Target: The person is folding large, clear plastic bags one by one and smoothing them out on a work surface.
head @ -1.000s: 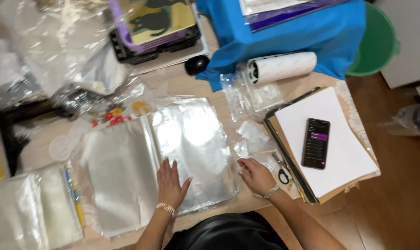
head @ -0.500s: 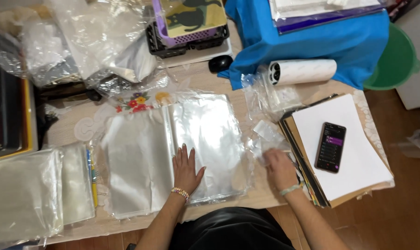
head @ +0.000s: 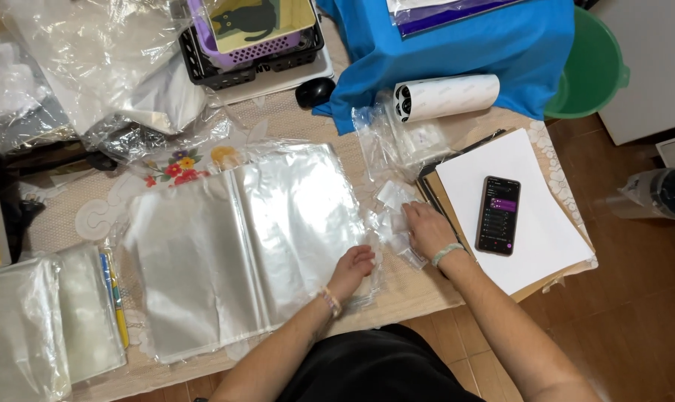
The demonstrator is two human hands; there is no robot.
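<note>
Work in hand, as judged: sorting clear plastic packaging at a cluttered table (head: 427, 298), at the stage of taking up small pieces beside the main stack. The large clear bags (head: 293, 216) lie flat at the table's middle, overlapping a second pile to their left. The left hand (head: 354, 264) rests on the near right corner of these bags, fingers curled under toward the palm; whether they pinch a sheet edge cannot be told. The right hand (head: 427, 229) lies palm down just beside it, fingers (head: 410, 216) narrowly spread and touching a heap of small clear packets (head: 392, 199); a firm hold is not visible. A phone (head: 498, 215) on white paper (head: 546, 238) sits close to the right wrist. Any next move calls for separating one thin, slippery film from its neighbours while the stack stays pinned.
</note>
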